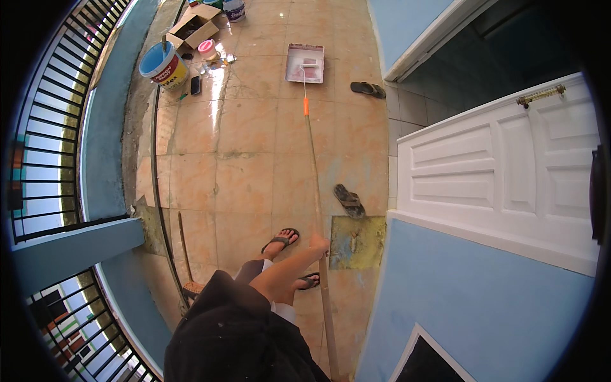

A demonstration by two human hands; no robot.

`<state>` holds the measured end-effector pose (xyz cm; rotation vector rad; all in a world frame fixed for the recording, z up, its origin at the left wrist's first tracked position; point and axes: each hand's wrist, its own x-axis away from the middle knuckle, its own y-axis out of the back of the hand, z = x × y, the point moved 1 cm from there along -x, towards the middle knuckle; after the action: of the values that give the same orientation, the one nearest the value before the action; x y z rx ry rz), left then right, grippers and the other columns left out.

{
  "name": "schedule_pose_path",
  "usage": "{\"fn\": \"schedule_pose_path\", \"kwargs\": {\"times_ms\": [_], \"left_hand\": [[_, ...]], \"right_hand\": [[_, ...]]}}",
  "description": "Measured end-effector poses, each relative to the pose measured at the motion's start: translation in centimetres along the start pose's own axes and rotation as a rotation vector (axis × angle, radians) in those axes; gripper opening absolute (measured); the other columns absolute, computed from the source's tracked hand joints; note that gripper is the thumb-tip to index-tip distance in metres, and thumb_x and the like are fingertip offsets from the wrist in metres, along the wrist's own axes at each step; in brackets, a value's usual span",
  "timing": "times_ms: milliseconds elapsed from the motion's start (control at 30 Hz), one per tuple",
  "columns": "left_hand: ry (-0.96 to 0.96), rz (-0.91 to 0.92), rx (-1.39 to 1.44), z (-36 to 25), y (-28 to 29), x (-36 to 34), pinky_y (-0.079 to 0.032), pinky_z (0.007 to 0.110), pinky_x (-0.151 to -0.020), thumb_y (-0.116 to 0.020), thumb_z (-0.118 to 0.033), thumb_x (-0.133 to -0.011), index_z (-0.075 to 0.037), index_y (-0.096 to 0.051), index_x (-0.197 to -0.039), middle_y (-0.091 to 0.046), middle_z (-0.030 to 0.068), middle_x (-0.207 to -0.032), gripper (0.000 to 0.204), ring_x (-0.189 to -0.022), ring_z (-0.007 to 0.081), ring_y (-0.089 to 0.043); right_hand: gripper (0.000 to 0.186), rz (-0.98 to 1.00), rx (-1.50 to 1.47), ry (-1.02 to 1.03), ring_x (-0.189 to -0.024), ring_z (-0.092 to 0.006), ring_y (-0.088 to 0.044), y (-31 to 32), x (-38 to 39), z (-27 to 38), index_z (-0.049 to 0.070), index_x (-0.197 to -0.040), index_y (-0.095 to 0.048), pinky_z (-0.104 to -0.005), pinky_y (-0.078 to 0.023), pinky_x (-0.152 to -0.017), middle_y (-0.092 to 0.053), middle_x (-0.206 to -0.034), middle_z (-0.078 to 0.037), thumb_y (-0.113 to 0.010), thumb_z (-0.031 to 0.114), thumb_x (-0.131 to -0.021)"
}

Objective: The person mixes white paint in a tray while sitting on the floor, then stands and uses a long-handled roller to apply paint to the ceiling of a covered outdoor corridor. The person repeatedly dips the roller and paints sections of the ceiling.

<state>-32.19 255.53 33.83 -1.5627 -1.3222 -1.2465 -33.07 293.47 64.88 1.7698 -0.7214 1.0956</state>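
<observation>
My left hand [320, 245] is closed round a long wooden pole [314, 165], its arm reaching across from the lower left. At the pole's far end an orange-handled paint roller [306, 106] is fixed. The roller head lies in a white paint tray [293, 76] smeared with pinkish paint, on the tiled floor. The pole runs back past my body and out at the lower edge. My right hand is out of view.
A blue-lined paint bucket [172, 77], a cardboard box [202, 28], a small pink-lidded tub [207, 49] and a dark phone [195, 85] stand or lie far left. Loose slippers [349, 200] lie right of the pole. A white door [496, 172] stands right; railings [57, 114] run left.
</observation>
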Motion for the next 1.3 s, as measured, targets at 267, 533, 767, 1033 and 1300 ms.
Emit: {"fn": "schedule_pose_path", "kwargs": {"times_ms": [267,533,767,1033,1300], "left_hand": [[0.17,0.063,-0.061,6.5,-0.6,7.5,-0.053,0.041,-0.049,-0.062,-0.01,-0.096,0.01,-0.061,-0.097,-0.063,0.0172,-0.076,0.02,-0.061,0.026,-0.064],[0.112,0.037,-0.026,3.3,-0.5,2.0,-0.05,0.042,-0.044,-0.063,-0.009,-0.089,0.006,-0.065,-0.077,-0.062,0.0172,-0.063,0.019,-0.049,0.0281,-0.063],[0.077,0.04,0.029,-7.6,-0.8,-5.5,-0.054,0.046,-0.049,-0.058,-0.007,-0.095,0.005,-0.058,-0.104,-0.059,0.0177,-0.078,0.015,-0.06,0.0296,-0.061],[0.078,0.044,-0.003,-9.7,-0.2,-5.4,-0.053,0.046,-0.048,-0.058,-0.004,-0.095,0.006,-0.058,-0.102,-0.059,0.0175,-0.077,0.013,-0.06,0.0275,-0.059],[0.157,0.018,-0.08,0.0,0.0,4.6,-0.05,0.043,-0.046,-0.063,-0.009,-0.094,0.008,-0.062,-0.096,-0.065,0.0179,-0.074,0.017,-0.056,0.0273,-0.063]], "right_hand": [[0.028,-0.011,-0.018,0.021,-0.088,-0.0268,-0.066,0.0,0.6,-0.2,-0.004,-0.094,-0.069,-0.0426,-0.05,-0.077,-0.067,-0.087,-0.02,-0.063,0.024,-0.096],[0.028,-0.013,-0.005,0.024,-0.085,-0.0257,-0.063,0.9,0.7,1.1,-0.003,-0.092,-0.068,-0.0423,-0.049,-0.075,-0.065,-0.084,-0.018,-0.062,0.023,-0.096],[0.027,-0.038,0.006,0.033,-0.082,-0.0248,-0.061,2.6,-0.4,3.0,-0.003,-0.091,-0.067,-0.0421,-0.048,-0.073,-0.063,-0.082,-0.017,-0.062,0.023,-0.096],[0.027,-0.055,-0.012,0.028,-0.079,-0.0237,-0.059,2.9,0.6,3.0,-0.003,-0.089,-0.065,-0.0418,-0.046,-0.07,-0.061,-0.08,-0.015,-0.062,0.023,-0.096],[0.027,-0.059,-0.024,0.019,-0.077,-0.0226,-0.056,2.0,3.7,1.2,-0.003,-0.087,-0.064,-0.0415,-0.045,-0.068,-0.059,-0.077,-0.013,-0.062,0.023,-0.096]]}}
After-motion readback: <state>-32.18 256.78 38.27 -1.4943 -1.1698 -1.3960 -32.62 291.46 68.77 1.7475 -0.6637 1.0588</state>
